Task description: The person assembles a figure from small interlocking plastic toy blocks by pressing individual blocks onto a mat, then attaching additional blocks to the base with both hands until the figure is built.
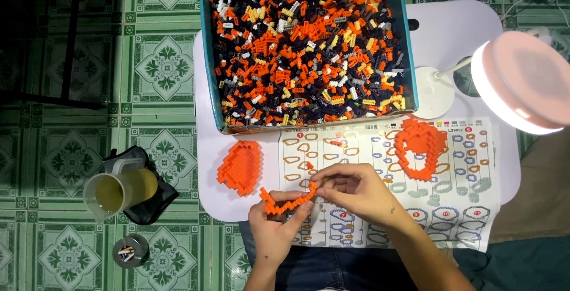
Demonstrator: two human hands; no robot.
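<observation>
Seen from above, a person sits at a small white table (208,166) on a green patterned tile floor (59,148). Both hands meet near the table's front edge over a printed instruction sheet (463,208). The left hand (278,229) has its fingers curled shut around the lower part of a curved orange brick strip (286,202), thumb pressing from the side. The right hand (356,190) pinches the strip's right end between narrowed fingertips, with a small orange brick (309,165) just above them. The strip arcs between the two hands, lifted just above the sheet's left edge. To the left of the hands lies a flat orange brick plate (240,167), resting on the bare table. Farther right on the sheet sits a ring-shaped orange brick piece (418,147). Behind these, a blue-walled cardboard box (205,53) is filled with loose orange, black, yellow, white and grey bricks. A white lamp with a pink round head (522,83) shines at the right edge. On the floor to the left stand a clear jug (119,190) of yellowish liquid and, nearer the viewer, a small grey tin (130,250).
</observation>
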